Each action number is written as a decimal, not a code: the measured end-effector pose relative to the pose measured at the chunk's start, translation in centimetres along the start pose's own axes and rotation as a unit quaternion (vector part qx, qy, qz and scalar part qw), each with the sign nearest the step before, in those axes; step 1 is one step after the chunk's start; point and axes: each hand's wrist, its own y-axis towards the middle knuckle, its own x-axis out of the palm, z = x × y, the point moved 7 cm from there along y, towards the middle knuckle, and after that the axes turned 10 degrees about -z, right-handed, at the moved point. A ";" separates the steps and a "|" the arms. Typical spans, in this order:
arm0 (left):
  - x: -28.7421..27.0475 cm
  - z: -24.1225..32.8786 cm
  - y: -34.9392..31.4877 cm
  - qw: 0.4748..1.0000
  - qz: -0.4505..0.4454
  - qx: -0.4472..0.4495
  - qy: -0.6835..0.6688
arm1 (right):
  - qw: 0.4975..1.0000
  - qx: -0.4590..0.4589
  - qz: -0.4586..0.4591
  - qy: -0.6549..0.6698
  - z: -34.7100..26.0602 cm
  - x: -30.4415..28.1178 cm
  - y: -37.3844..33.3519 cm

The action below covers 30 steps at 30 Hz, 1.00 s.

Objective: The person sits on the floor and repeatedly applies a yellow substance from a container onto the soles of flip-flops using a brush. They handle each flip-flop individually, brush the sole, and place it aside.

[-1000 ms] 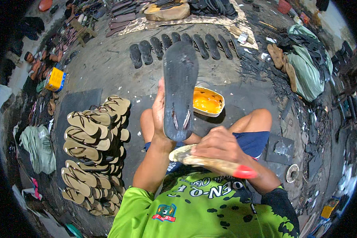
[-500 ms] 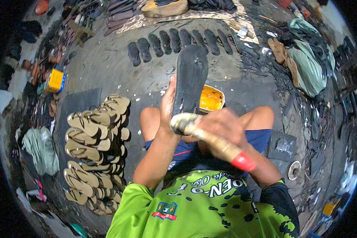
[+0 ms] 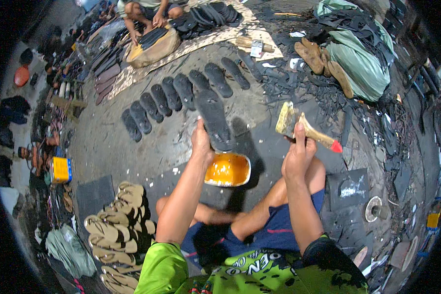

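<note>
My left hand (image 3: 201, 141) grips a black shoe sole (image 3: 214, 121) by its near left edge, holding it up at a slant in front of me. Well apart from it, my right hand (image 3: 299, 156) is closed around a brush (image 3: 323, 137) with a wooden, red-tipped handle. The brush's broad head is coated in yellowish stuff and points away to the left. Below the sole, between the two hands, sits a pale-rimmed tub (image 3: 250, 176) of glossy orange glue-like liquid. Part of the tub's far rim is hidden behind the sole's heel end.
A row of black soles (image 3: 170, 93) lies beyond my hands. Stacked tan flip-flops (image 3: 113, 230) stand at the near left, a yellow tin (image 3: 61, 170) farther out. Scraps and a green sack (image 3: 357, 63) lie right. Another person's hand (image 3: 159, 19) works at a wooden block (image 3: 154, 49).
The brush has come off the sole and moved far to the right. My left hand has carried the sole forward, away from my body. The view has shifted, showing another person.
</note>
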 end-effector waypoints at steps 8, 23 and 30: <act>11.7 -10.7 21.7 0.987 -0.145 -0.048 0.058 | 0.992 0.071 0.099 0.030 6.9 -6.3 2.5; 13.8 -16.5 41.7 0.986 -0.088 -0.023 0.139 | 0.944 0.196 0.062 -0.258 6.0 -7.1 2.7; 12.2 -11.6 25.1 0.970 -0.168 -0.067 0.159 | 0.949 0.211 0.080 -0.218 9.3 -8.6 1.8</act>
